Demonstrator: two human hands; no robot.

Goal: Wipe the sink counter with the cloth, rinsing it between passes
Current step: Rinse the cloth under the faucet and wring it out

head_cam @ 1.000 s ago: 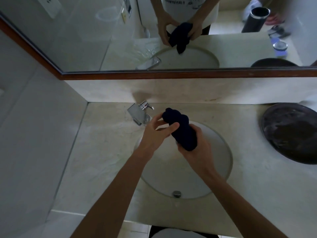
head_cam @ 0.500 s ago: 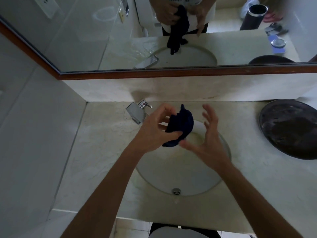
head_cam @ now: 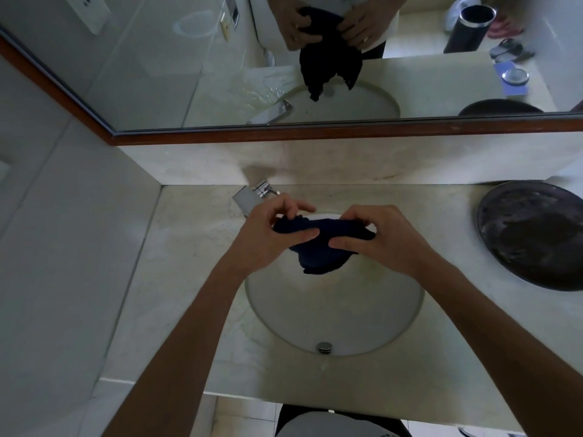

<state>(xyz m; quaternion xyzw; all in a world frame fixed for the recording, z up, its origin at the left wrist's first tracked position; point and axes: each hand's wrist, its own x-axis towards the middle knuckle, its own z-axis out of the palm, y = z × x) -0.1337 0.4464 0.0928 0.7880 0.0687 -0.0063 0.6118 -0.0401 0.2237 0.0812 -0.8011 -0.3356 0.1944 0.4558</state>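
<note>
Judging by the dark cloth [head_cam: 318, 244] held over the sink [head_cam: 334, 310] with no water visibly running from the faucet [head_cam: 252, 198], the task looks mid-cycle, with wiping of the counter [head_cam: 189, 263] left. Both hands grip it: left hand [head_cam: 268, 234] pinches 1 end, right hand [head_cam: 381, 238] the other, cloth stretched between them, its middle hanging below.

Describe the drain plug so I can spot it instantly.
Find the round white sink basin set in the pale marble counter. At its near edge, closest to the person, sits the drain plug: a small shiny metal disc, the only metal inside the basin.
</note>
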